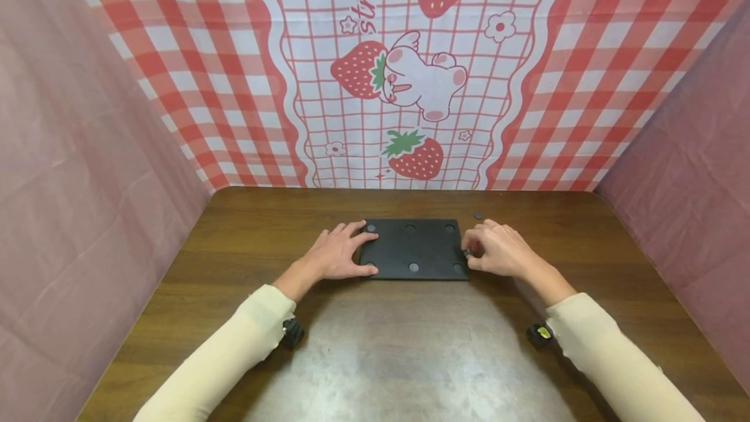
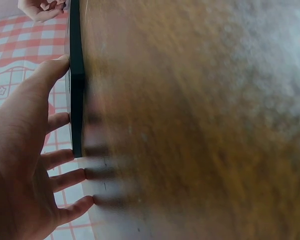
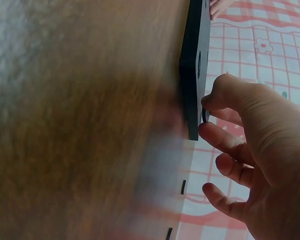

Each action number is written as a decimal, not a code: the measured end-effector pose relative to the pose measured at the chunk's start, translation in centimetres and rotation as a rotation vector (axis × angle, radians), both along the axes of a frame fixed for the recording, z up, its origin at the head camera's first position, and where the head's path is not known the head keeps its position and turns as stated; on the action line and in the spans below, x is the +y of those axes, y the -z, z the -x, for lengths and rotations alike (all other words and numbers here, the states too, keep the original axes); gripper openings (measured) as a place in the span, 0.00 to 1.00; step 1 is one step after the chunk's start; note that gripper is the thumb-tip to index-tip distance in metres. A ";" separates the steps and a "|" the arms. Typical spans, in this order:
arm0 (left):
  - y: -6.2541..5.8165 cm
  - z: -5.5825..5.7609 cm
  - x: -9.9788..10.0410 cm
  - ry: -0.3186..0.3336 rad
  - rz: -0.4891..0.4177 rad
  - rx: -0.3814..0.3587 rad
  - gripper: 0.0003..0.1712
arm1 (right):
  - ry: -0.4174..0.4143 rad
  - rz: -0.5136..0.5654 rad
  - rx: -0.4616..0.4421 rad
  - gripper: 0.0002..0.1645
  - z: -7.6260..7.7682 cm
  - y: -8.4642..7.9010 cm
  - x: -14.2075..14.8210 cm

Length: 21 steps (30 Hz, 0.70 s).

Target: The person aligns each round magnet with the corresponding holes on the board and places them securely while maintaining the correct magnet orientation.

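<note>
A flat black rectangular board [image 1: 415, 247] lies on the table, with round spots in two rows on its top. One spot [image 1: 413, 267] in the near row looks lighter grey than most others. My left hand [image 1: 340, 253] rests at the board's left end, fingers spread and thumb on the near left corner. At the right end, my right hand [image 1: 498, 249] pinches a small dark disc [image 3: 205, 115] between thumb and index finger, close over the board's face. The other fingers of that hand are loosely bent.
Beyond my right hand, a small dark flat piece [image 1: 478, 216] lies on the wooden table [image 1: 398, 350]. Two thin dark pieces, one of them a near piece [image 3: 169, 233], show in the right wrist view. A strawberry-print cloth [image 1: 410, 109] hangs behind the table, with pink cloth on both sides.
</note>
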<state>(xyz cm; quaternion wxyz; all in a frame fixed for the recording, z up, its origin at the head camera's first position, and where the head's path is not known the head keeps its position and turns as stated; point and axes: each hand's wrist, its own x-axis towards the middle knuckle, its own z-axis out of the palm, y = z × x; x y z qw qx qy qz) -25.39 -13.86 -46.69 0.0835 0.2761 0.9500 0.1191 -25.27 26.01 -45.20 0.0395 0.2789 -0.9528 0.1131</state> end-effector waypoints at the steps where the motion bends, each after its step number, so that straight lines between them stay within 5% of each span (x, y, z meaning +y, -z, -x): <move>1: 0.0 0.0 -0.1 0.003 -0.007 -0.001 0.50 | -0.003 0.001 0.000 0.11 0.0 0.0 -0.1; 21: -0.4 -0.2 0.2 -0.010 0.027 -0.010 0.49 | -0.068 -0.005 0.004 0.10 -1.0 -0.3 -1.3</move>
